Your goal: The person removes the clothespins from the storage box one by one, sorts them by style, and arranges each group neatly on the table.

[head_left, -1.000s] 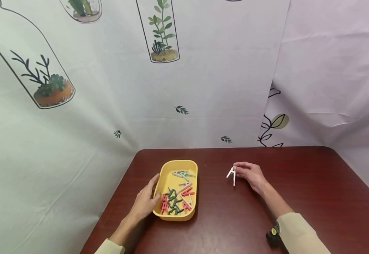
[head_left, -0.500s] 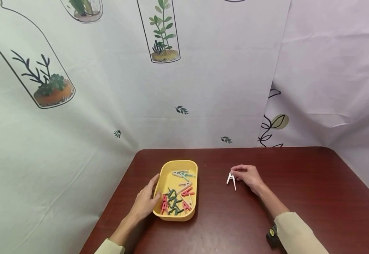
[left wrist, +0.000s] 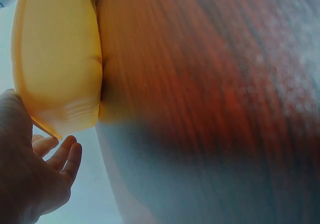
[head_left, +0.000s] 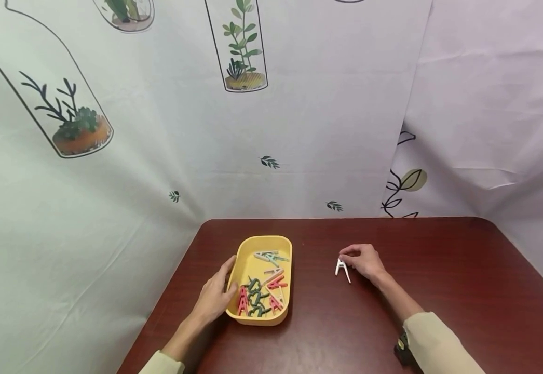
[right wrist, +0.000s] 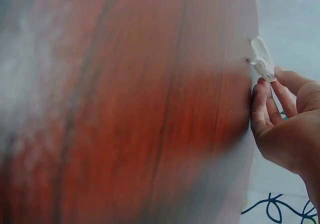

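Note:
A white clothespin [head_left: 342,266] is pinched between the thumb and fingertips of my right hand [head_left: 366,261], its two legs spread toward me. In the right wrist view the clothespin [right wrist: 262,59] is low by the tabletop; whether it touches is hard to tell. My left hand [head_left: 215,291] holds the left side of a yellow plastic tub [head_left: 258,322], thumb over the rim and fingers outside. Inside the tub are red clothespins [head_left: 243,301], dark green clips [head_left: 255,297], pale pink ones and a light green-and-grey pair [head_left: 271,257]. Some overlap.
The dark red wooden table [head_left: 327,322] has rounded far corners. White fabric with plant drawings [head_left: 299,130] hangs behind it and along both sides. A black device [head_left: 401,350] is by the right sleeve.
My right hand has brought the white clothespin a little toward me and lower, and its legs have turned. The left hand and the tub stay in place.

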{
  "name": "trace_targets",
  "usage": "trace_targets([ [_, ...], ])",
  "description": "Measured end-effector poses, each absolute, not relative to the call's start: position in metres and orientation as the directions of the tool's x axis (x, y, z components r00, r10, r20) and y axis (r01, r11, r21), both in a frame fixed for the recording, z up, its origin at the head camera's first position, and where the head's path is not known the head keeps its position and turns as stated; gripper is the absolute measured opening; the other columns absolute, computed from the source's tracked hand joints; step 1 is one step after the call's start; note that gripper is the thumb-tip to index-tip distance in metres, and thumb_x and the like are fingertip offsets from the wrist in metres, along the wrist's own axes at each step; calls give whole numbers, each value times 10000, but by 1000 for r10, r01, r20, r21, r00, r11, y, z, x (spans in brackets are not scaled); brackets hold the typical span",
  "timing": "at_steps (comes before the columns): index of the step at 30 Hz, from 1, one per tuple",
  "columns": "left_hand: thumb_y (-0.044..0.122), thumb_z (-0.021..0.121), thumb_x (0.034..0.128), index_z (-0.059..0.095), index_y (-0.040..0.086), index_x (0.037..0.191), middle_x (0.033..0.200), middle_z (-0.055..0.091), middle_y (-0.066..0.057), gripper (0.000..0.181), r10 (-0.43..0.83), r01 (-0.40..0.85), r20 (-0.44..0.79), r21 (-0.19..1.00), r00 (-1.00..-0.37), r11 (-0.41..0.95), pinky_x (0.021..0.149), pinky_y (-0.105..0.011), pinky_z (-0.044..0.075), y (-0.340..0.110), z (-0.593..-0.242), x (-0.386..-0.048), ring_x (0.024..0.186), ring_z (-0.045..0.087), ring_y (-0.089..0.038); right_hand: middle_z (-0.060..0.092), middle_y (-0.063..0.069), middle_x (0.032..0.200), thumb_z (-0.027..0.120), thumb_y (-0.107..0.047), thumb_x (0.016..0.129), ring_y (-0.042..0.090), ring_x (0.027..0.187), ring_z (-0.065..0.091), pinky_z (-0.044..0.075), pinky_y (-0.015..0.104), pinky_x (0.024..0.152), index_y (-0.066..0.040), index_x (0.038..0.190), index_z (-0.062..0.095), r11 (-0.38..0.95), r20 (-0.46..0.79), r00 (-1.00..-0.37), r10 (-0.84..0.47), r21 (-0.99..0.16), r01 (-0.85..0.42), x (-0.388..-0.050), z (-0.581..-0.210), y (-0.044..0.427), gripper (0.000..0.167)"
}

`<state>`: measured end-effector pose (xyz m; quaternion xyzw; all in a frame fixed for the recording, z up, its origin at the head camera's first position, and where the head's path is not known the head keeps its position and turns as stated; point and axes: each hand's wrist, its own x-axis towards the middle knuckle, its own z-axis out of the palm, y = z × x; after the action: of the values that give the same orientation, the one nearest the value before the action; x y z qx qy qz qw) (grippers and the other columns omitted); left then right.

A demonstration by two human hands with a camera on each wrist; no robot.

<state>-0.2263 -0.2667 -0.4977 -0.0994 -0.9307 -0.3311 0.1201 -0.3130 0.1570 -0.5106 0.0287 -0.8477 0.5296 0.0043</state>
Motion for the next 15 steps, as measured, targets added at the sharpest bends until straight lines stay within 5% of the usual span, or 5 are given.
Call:
trace_targets([
  [15, 50, 697, 970, 422, 108, 1628, 1528, 585, -133, 716, 103, 257, 281, 594, -954, 762, 1039, -542, 493, -266, -498, -227, 1253, 650, -302, 775, 45, 870, 802, -67, 917, 121, 769, 686, 516, 295, 731, -14, 980, 806, 552, 104, -989, -102, -821, -143, -305, -509, 157, 82],
])
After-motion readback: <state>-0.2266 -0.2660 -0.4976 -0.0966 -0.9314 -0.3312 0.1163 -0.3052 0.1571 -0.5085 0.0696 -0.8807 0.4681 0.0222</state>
